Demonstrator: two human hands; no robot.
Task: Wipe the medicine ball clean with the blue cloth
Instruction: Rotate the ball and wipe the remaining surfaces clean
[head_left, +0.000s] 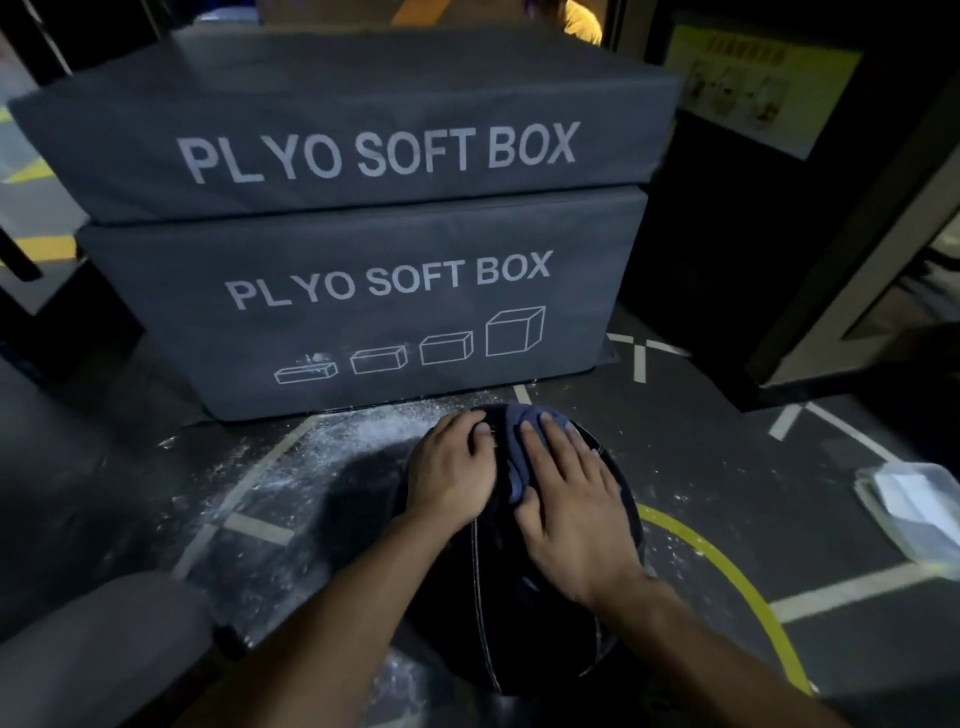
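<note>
Two hands on a black medicine ball (524, 613).
Left hand (453, 470) lies flat on it; right hand (566, 499) presses the blue cloth (524, 431) on top, fingers straight.

Two grey soft boxes stacked, upper box (343, 130) on lower box (363, 306), each printed "PLYO SOFT BOX"; the lower also carries four box outlines. White powder (358, 441) scattered on dark floor (104, 467) before them. Curved yellow line (727, 577) and pale tape marks on floor. Clear plastic container (914, 509) at right, blurred.
</note>
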